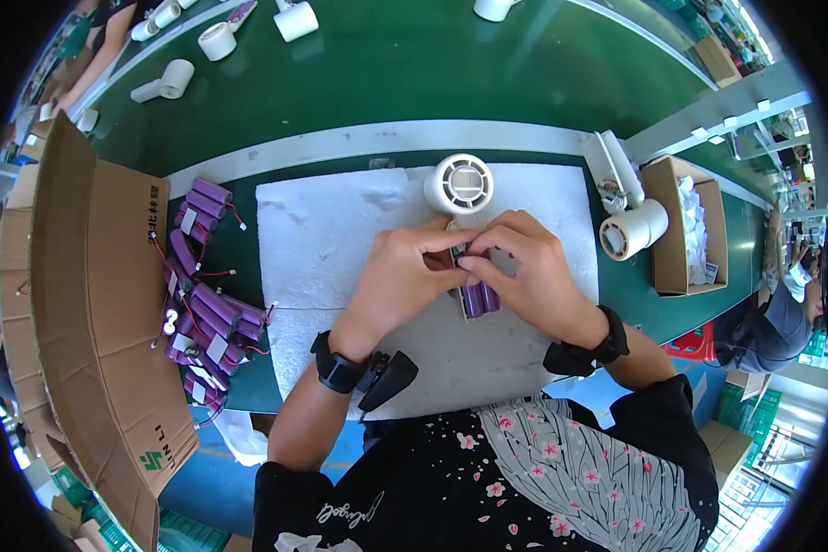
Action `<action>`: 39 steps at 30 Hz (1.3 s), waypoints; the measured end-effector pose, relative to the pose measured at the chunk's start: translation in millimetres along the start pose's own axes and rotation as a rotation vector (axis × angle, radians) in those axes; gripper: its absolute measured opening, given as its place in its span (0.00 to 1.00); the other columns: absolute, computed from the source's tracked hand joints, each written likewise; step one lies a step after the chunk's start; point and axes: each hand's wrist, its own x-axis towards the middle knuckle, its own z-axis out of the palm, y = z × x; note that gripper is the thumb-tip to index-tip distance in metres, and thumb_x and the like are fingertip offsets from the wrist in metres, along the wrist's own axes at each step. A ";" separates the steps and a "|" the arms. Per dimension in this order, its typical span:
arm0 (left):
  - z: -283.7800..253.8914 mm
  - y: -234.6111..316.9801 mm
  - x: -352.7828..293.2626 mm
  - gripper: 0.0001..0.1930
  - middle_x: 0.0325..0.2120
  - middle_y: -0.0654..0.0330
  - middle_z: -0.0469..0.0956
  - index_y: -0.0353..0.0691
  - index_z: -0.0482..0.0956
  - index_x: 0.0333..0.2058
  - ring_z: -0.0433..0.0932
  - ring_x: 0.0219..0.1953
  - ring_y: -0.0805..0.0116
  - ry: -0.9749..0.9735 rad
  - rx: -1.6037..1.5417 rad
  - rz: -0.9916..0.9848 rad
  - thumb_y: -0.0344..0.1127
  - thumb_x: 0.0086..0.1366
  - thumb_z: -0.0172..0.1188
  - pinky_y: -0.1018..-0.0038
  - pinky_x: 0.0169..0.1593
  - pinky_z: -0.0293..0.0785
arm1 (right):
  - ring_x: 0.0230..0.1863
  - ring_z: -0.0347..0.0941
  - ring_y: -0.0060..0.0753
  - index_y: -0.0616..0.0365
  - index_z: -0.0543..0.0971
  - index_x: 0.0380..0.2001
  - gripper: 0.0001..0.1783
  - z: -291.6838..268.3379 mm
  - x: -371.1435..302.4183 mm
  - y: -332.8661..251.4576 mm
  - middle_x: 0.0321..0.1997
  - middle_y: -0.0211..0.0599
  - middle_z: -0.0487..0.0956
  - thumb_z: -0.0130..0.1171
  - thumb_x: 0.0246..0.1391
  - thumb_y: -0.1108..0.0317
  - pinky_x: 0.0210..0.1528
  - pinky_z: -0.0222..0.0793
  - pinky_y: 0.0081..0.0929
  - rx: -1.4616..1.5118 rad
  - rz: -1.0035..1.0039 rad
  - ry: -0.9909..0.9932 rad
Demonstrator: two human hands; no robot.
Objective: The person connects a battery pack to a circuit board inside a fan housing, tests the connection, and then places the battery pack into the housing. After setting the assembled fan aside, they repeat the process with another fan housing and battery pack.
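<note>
A white handheld fan (458, 184) lies on a white foam sheet (317, 239), its round head away from me and its handle toward me. The handle is open, and a purple battery pack (480, 300) shows in its near end. My left hand (403, 274) pinches at the handle from the left, by the small parts between the head and the pack. My right hand (530, 271) comes from the right, thumb and forefinger closed at the same spot. Fingertips hide what they grip there, perhaps a wire or connector too small to make out.
Purple battery packs (213, 313) with wires are heaped at left beside a tall cardboard box (120, 276). Another white fan (633, 230) lies at right, near a small carton (690, 230) of white pieces. More white units (177, 79) lie on the green surface (386, 74) beyond.
</note>
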 end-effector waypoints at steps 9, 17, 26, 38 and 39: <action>-5.3 3.6 -0.8 0.23 0.32 0.56 0.83 0.38 0.80 0.48 0.81 0.32 0.75 -0.040 0.038 -0.028 0.21 0.51 0.67 0.78 0.38 0.78 | 0.39 0.74 0.44 0.63 0.79 0.33 0.14 -4.9 -4.8 1.7 0.38 0.42 0.75 0.70 0.40 0.74 0.42 0.71 0.35 -0.007 -0.014 -0.081; -1.7 -0.8 -3.1 0.24 0.33 0.56 0.83 0.38 0.79 0.49 0.80 0.31 0.73 -0.017 0.007 0.044 0.20 0.50 0.67 0.76 0.38 0.78 | 0.50 0.70 0.50 0.64 0.74 0.48 0.32 -11.0 -20.4 -24.8 0.52 0.46 0.69 0.73 0.34 0.74 0.51 0.70 0.37 -0.104 -0.069 -0.210; -0.7 0.9 5.9 0.24 0.41 0.55 0.80 0.42 0.78 0.49 0.78 0.30 0.66 0.384 0.178 0.294 0.26 0.50 0.68 0.74 0.35 0.76 | 0.54 0.70 0.51 0.63 0.73 0.52 0.35 -9.5 21.7 33.2 0.54 0.49 0.71 0.71 0.35 0.74 0.52 0.70 0.40 -0.365 -0.088 0.046; -29.4 -4.0 1.5 0.16 0.35 0.53 0.77 0.41 0.80 0.41 0.77 0.31 0.61 0.626 0.458 0.156 0.30 0.52 0.67 0.70 0.34 0.74 | 0.26 0.72 0.24 0.62 0.79 0.33 0.07 2.6 12.9 34.0 0.29 0.34 0.76 0.63 0.48 0.78 0.28 0.68 0.22 0.118 0.107 -0.084; -34.9 -0.2 -4.1 0.16 0.35 0.53 0.77 0.41 0.80 0.41 0.77 0.31 0.61 0.627 0.474 0.159 0.30 0.52 0.67 0.70 0.34 0.74 | 0.25 0.72 0.26 0.62 0.79 0.32 0.06 5.8 11.7 36.2 0.29 0.35 0.76 0.62 0.48 0.78 0.28 0.68 0.23 0.104 0.074 -0.027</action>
